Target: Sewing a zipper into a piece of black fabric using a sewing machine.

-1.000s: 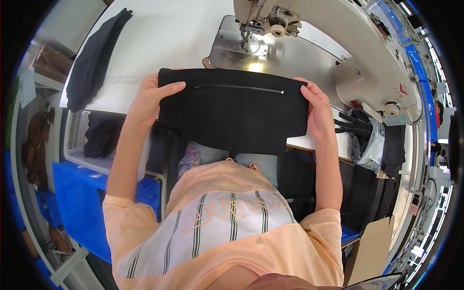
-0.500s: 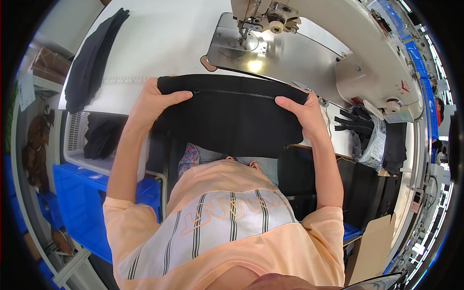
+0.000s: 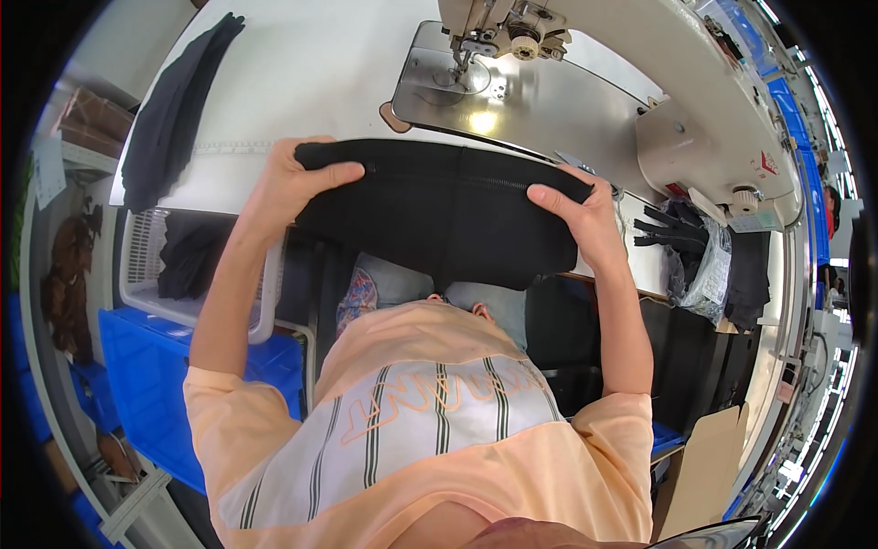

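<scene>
Head view: two bare hands grip one black cloth panel (image 3: 439,224), which spans the space just above the middle, toward 12 o'clock. The left hand (image 3: 294,188) at 10 o'clock is closed on one end, thumb flat on the near face; the right hand (image 3: 583,218) at 2 o'clock pinches the other end the same way. Their remaining fingers are mostly hidden behind the fabric. The panel is matt and smooth, bowed along its top edge, with one metal-toothed zipper (image 3: 498,183) running lengthwise below that edge; the right thumb lies at the zipper's visible right end.

Beyond, one cream sewing machine (image 3: 704,151) curves from 12 to 2 o'clock over one shiny steel plate (image 3: 549,119), set in a smooth white table (image 3: 311,69). One long stack of dark cloth (image 3: 174,128) lies at 10 o'clock, its layers too merged to count. At 9 o'clock sits one slotted white plastic basket (image 3: 142,265) holding crumpled black fabric (image 3: 194,256); one large glossy blue bin (image 3: 146,393) is at 8. At 3 o'clock, several black zippers (image 3: 672,229), too tangled to count, spill from one crinkled clear bag (image 3: 706,285).
</scene>
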The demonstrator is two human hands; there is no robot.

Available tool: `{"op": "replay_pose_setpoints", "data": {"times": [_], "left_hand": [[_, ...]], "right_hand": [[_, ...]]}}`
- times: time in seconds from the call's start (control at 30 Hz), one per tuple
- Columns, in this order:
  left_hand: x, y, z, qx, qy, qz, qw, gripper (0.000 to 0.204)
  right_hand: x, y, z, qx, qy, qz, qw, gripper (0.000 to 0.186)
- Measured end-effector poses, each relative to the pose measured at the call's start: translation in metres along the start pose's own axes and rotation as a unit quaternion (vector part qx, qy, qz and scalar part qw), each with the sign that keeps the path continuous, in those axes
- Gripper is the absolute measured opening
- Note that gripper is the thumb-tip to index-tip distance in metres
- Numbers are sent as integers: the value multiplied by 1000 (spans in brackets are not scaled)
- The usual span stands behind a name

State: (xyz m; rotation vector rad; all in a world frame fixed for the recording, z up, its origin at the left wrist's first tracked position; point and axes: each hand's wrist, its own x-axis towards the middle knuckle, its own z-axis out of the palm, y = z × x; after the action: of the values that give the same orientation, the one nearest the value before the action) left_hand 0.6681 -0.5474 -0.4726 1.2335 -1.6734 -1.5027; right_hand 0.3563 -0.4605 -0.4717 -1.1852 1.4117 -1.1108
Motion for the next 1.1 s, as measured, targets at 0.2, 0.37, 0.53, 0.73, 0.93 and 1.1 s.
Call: {"op": "replay_pose_setpoints", "data": {"times": [0.2,0.37,0.53,0.73,0.93,1.1], "left_hand": [[-17,29,-36,237,129,398,877,27],[-48,-25,-51,371,137,210,894,39],[-75,-49,-15,413,199,322,828,23],[-62,-53,51,399,115,457,787,23],[-39,-49,58,389,72,430,812,32],[-28,-47,55,386,67,457,799,29]], "right_hand": [[-27,-52,-1,-357,38,-483,799,32],[-55,13,14,-516,-140,-291,794,69],[-55,42,14,-451,-109,-290,837,74],[-51,45,12,-387,-68,-311,866,75],[-52,49,3,-366,-47,-324,871,58],[-40,45,1,-364,-7,-321,874,40]]}}
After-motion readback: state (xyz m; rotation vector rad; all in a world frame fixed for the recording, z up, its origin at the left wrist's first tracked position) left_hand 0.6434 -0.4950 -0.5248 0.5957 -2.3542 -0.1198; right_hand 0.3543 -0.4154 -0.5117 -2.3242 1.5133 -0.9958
